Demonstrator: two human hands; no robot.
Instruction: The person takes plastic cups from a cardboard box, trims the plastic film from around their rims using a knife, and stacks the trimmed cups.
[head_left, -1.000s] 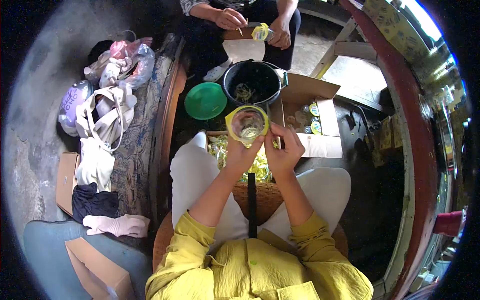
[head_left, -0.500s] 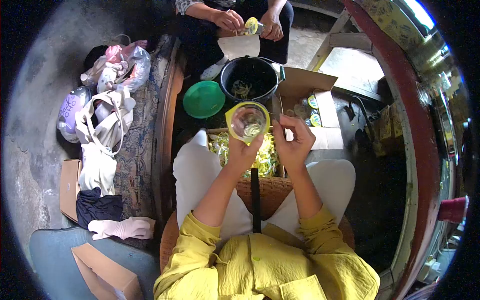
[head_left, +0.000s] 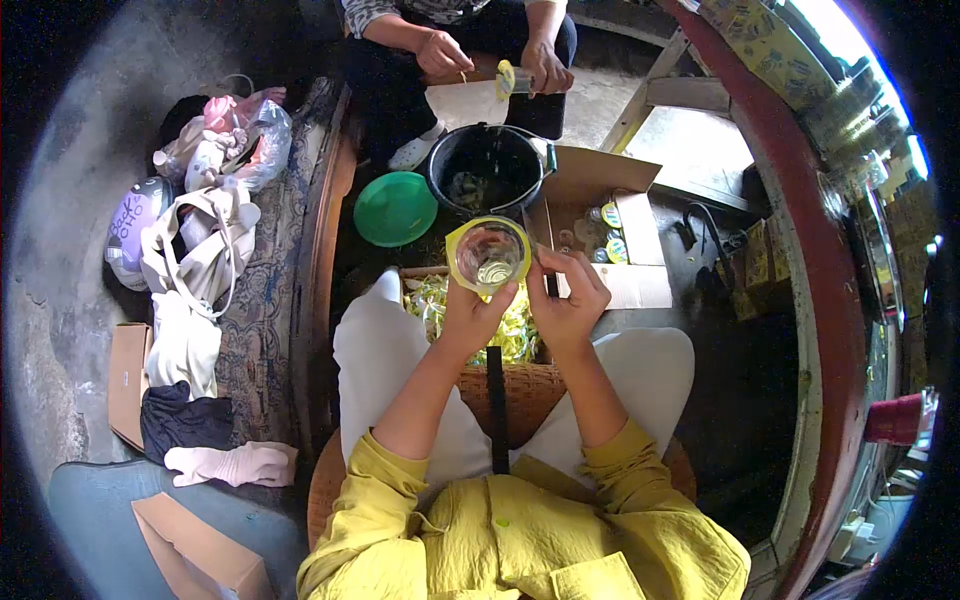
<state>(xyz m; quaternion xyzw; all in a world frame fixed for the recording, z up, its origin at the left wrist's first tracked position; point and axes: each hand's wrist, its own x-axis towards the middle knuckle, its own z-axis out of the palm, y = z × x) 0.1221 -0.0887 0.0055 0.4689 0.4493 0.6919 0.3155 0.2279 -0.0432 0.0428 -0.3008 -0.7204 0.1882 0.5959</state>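
A clear plastic cup with a yellow rim (head_left: 488,255) is in my left hand (head_left: 477,312), its mouth turned up toward me. My right hand (head_left: 568,298) is closed in a pinch beside the cup's right edge. Whatever lies between those fingertips is too small to make out. Below both hands, a box of shredded yellow and clear strips (head_left: 520,338) sits in front of my knees. Across from me, a co-worker's hand (head_left: 547,68) holds another clear cup with a yellow end (head_left: 515,80), while their other hand (head_left: 442,55) is closed near it.
A black bucket (head_left: 440,190) stands ahead, with a green plate (head_left: 395,210) to its left. At its right is an open cardboard box (head_left: 640,230) holding several cups. Bags and cloths (head_left: 205,250) lie along the left bench. A wooden frame (head_left: 840,300) runs down the right.
The view has shifted slightly. My right fingers are now closer to the cup's right edge. The co-worker's closed hand has drawn away from their cup.
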